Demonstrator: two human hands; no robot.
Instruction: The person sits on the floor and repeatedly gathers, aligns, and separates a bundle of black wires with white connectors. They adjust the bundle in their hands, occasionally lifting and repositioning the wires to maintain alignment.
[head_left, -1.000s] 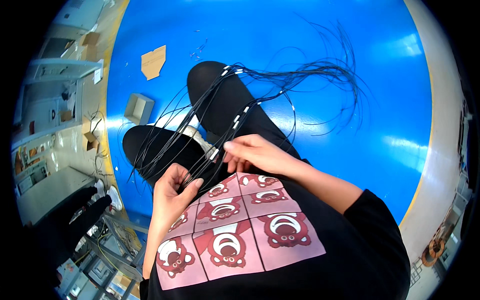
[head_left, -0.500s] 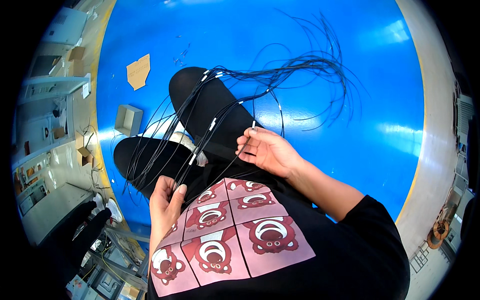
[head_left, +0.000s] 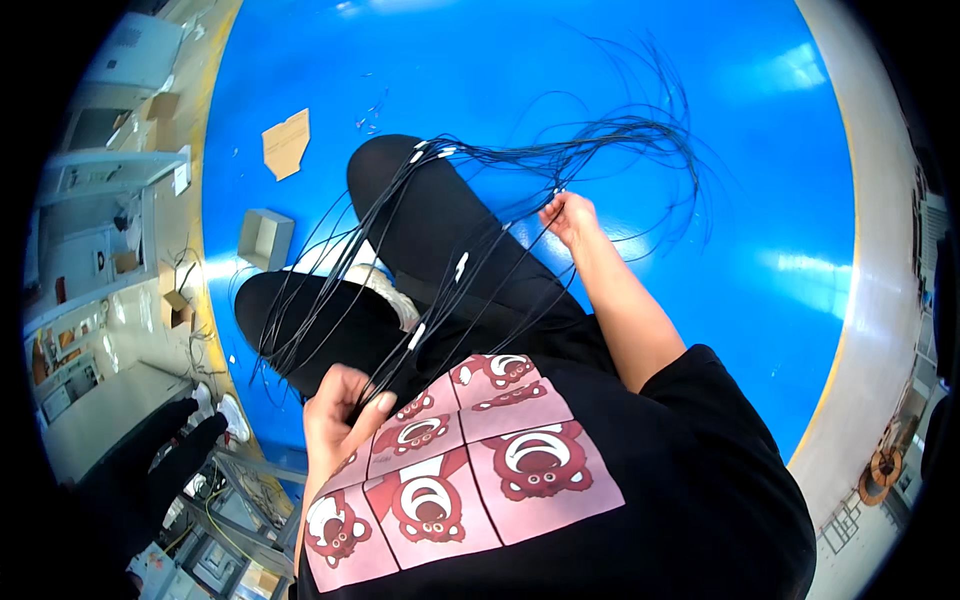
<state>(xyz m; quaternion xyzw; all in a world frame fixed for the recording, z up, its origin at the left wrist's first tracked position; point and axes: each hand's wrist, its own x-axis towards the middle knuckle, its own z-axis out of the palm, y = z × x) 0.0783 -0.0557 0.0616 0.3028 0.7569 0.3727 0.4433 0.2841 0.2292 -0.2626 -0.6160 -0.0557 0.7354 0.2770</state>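
Observation:
A bundle of thin black cables (head_left: 625, 128) with small white sleeves lies across my thighs. Its far ends fan out to the right over the blue floor. Close to my lap, my left hand (head_left: 343, 405) is closed around the near part of several cables, thumb pressed against the fingers. Farther out to the right, past my knee, my right hand (head_left: 570, 217) has its fingers pinched on a cable of the bundle, beside a white sleeve. A longer white sleeve (head_left: 461, 267) shows over my thigh, and another sleeve (head_left: 417, 335) sits nearer my left hand.
A small open grey box (head_left: 266, 240) and a torn piece of cardboard (head_left: 286, 146) are on the blue floor (head_left: 740, 200) to the left. Cable scraps (head_left: 372, 112) lie beyond my knee. Another person's legs (head_left: 185, 445) show at lower left, near a metal frame.
My right hand has moved away from my lap, up and to the right, along with the cable. My left hand stays near my lap on the cables.

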